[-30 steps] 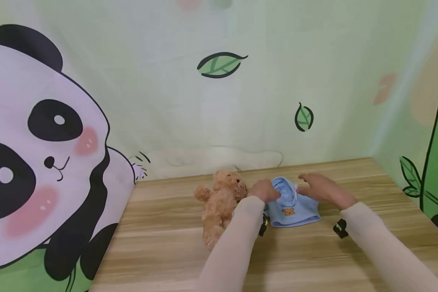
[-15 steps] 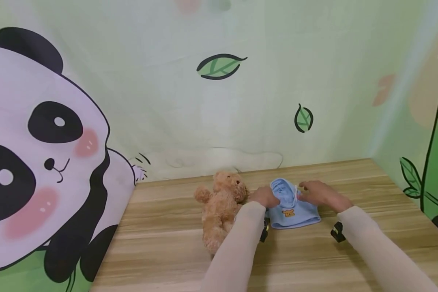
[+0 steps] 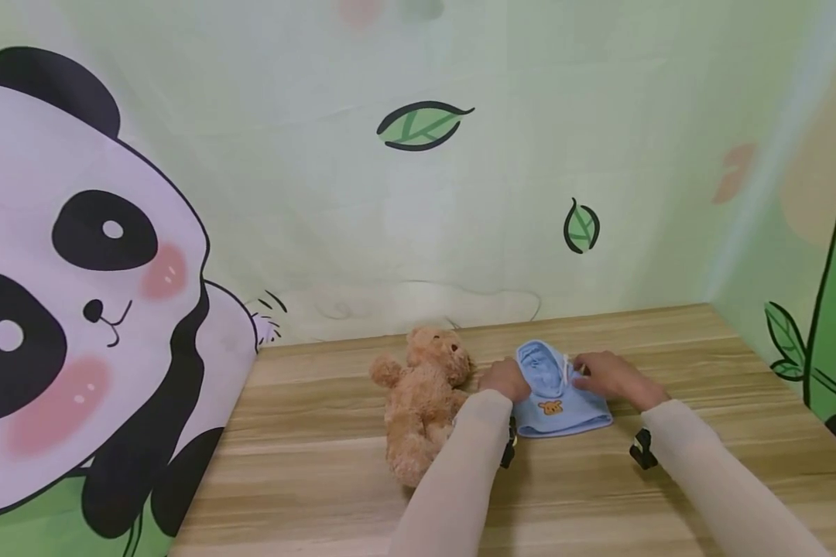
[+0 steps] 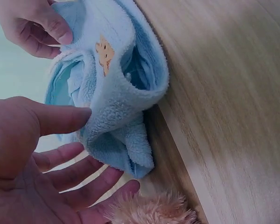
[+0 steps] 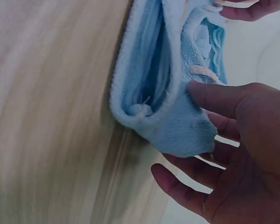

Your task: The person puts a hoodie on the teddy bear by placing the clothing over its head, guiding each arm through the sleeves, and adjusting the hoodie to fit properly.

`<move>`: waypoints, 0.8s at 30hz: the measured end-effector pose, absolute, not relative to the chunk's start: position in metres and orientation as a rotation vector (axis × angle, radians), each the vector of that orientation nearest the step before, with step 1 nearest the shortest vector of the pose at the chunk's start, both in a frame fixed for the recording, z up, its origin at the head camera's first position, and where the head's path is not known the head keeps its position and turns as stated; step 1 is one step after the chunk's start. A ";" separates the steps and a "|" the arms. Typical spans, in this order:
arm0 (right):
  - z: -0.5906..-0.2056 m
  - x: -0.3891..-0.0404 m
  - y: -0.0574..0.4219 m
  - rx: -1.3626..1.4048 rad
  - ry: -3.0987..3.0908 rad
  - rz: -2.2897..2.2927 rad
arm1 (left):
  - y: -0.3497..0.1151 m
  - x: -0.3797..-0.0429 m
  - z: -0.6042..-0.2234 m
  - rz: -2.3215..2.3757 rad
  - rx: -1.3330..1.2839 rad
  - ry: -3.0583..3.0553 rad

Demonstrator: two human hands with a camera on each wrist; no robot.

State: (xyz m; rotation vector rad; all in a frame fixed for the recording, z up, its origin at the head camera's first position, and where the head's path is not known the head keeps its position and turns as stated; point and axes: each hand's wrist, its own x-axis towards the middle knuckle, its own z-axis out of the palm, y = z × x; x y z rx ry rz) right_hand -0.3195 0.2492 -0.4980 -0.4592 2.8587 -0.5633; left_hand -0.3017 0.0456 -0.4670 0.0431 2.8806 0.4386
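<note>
A small light-blue hoodie [image 3: 564, 411] with an orange animal patch and white drawstring lies on the table, its hem toward me. My left hand [image 3: 505, 380] holds its left side; in the left wrist view the thumb [image 4: 67, 119] lies on the cloth and the fingertips reach behind it. On the other side my right hand [image 3: 616, 377] pinches the hoodie, thumb [image 5: 214, 97] in front and fingers partly hidden behind the fabric. A brown teddy bear [image 3: 418, 402] lies on its back just left of my left hand; its fur [image 4: 154, 207] shows below the left fingers.
The wooden table [image 3: 306, 464] runs back to a pale green wall cloth [image 3: 286, 155] printed with a panda and leaves. Black wrist devices show under both sleeves, the right device [image 3: 643, 449] standing close above the tabletop.
My right hand has come lower and closer onto the hoodie's right side. The left hand has shifted slightly down at its left side. Bear and hoodie stay nearly in place.
</note>
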 end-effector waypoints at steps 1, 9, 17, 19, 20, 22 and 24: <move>-0.499 -0.320 0.249 -0.465 2.865 -0.564 | 0.046 -0.303 -0.469 0.439 0.044 2.889; -0.505 -0.322 0.249 -0.500 2.909 -0.597 | 0.044 -0.312 -0.482 0.490 0.140 2.907; -0.498 -0.315 0.250 -0.555 2.962 -0.651 | 0.044 -0.313 -0.479 0.511 0.238 2.895; -0.496 -0.314 0.251 -0.558 2.976 -0.677 | 0.043 -0.311 -0.473 0.524 0.269 2.888; -0.494 -0.313 0.252 -0.556 2.984 -0.691 | 0.042 -0.310 -0.469 0.527 0.287 2.891; -0.491 -0.313 0.252 -0.556 3.005 -0.716 | 0.041 -0.308 -0.460 0.546 0.317 2.899; -0.487 -0.312 0.252 -0.559 3.020 -0.731 | 0.039 -0.308 -0.452 0.549 0.347 2.895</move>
